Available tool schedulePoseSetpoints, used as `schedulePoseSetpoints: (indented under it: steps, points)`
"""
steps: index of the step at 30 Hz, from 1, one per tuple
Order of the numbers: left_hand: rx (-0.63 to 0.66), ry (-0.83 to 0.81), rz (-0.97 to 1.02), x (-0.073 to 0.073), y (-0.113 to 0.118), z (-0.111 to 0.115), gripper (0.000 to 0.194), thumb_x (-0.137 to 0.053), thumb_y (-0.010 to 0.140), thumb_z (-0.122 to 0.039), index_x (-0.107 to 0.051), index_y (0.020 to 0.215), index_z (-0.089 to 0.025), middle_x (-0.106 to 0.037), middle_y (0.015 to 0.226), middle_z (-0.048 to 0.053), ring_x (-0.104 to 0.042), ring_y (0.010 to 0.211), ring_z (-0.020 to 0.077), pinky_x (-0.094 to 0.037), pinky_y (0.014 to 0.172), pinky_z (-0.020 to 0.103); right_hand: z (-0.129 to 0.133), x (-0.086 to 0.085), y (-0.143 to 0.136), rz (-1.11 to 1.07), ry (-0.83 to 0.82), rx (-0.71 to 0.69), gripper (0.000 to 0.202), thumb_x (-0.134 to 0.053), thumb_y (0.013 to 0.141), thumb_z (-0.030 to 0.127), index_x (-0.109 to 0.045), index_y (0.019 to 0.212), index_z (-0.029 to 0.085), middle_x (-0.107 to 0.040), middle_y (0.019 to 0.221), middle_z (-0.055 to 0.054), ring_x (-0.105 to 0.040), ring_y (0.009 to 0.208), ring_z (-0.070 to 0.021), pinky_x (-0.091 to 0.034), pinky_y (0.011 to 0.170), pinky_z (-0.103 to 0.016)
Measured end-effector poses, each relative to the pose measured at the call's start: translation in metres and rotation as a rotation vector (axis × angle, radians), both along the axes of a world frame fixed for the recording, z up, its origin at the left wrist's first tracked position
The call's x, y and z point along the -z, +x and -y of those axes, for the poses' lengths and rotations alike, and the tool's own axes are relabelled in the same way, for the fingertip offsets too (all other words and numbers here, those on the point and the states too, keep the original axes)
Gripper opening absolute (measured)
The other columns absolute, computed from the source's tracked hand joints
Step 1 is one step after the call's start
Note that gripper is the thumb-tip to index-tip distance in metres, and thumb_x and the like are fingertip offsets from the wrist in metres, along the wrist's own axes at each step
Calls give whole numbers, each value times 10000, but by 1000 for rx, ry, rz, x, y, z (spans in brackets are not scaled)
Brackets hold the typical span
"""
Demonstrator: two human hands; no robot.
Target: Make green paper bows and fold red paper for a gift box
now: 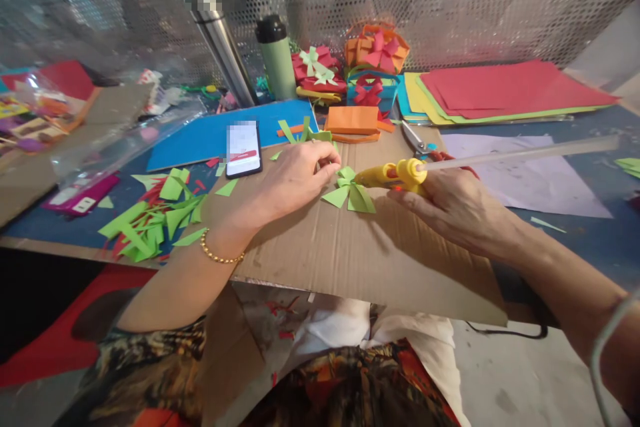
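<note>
My right hand (450, 203) is wrapped round a yellow hot glue gun (393, 175), a long translucent glue stick (520, 152) jutting from its back. The gun's nozzle points left, at the middle of a light-green paper bow (354, 192) lying on a cardboard sheet (370, 257). A small red light glows on the gun. Just left of the bow, my left hand (300, 170) rests with fingers curled and thumb close to them; whether anything is pinched there is hidden. Behind that hand lie green paper strips (305, 130) and a folded orange paper piece (353, 121).
Scissors (417, 141) lie behind the glue gun. A phone (243, 149) and green paper scraps (150, 220) are on the left. Coloured sheets (515, 90), paper baskets (377, 53), a green bottle (277, 60) and a steel flask (225, 53) stand at the back.
</note>
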State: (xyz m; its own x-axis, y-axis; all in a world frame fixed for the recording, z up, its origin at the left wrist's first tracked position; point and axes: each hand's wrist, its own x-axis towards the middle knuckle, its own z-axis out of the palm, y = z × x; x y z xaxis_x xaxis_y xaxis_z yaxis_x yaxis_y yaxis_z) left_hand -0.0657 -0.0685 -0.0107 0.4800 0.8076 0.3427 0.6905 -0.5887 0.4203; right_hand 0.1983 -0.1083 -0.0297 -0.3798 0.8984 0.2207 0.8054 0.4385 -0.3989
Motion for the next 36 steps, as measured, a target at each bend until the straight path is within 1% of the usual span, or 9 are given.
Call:
schedulePoseSetpoints:
  steps: [3,7,13,15,20,23,27,31,36]
  points:
    - [28,64,-23,0,1,3,126,-621,952,-133,-713,875,-171,-744,868,13,-642,778,151,-448,723,299,-2,1,5,16,-8,-13,480,-389,978,644,-351,666,281,-433,596,-16,-380,542,-170,-265,587,-364]
    - [146,164,-115,3,5,14,145,-591,1008,-170,-721,946,-184,-725,923,32,-663,858,177,-482,792,311,-2,-1,12,-21,25,-31,475,-392,997,644,-420,693,279,-448,593,-21,-425,559,-188,-289,585,-365]
    - [290,271,-412,19,14,26,172,-608,1051,-314,-707,1042,-174,-716,1058,84,-664,987,242,-474,907,379,3,-11,13,-74,65,24,526,-374,1007,684,-433,678,278,-459,601,-29,-431,573,-192,-312,577,-370]
    - [283,332,-488,22,15,28,187,-586,1065,-304,-706,1028,-165,-721,1049,93,-661,992,252,-468,917,397,4,-12,14,-69,76,46,541,-366,1009,693,-452,677,275,-474,606,-35,-435,561,-190,-311,569,-373]
    - [254,571,-632,21,20,34,286,-474,1036,-52,-711,895,-129,-716,875,109,-641,842,248,-448,815,401,4,-14,16,-102,90,59,510,-386,1018,650,-512,708,265,-519,644,-52,-507,599,-203,-329,590,-376]
    - [282,706,-663,19,20,39,330,-444,1027,-19,-701,849,-126,-705,822,110,-625,804,243,-432,774,388,5,-16,16,-142,76,47,497,-398,1009,654,-510,720,265,-499,628,-44,-515,617,-211,-318,602,-373]
    - [291,681,-631,17,8,51,329,-444,1060,-60,-685,854,-150,-718,858,82,-609,787,211,-404,726,361,6,-17,15,-177,65,14,472,-397,993,649,-449,710,275,-431,586,-21,-481,601,-208,-286,598,-365]
    - [269,617,-523,20,-3,64,305,-447,1070,-72,-690,903,-149,-736,902,77,-624,805,199,-421,755,357,8,-15,13,-189,73,23,514,-373,978,711,-390,691,284,-384,567,-9,-449,578,-199,-263,591,-365]
    - [214,691,-590,18,13,67,175,-551,1038,-118,-700,947,-123,-734,907,89,-633,813,240,-429,734,383,7,-14,11,-189,70,27,513,-370,979,714,-416,703,284,-412,559,-13,-472,570,-204,-275,577,-365]
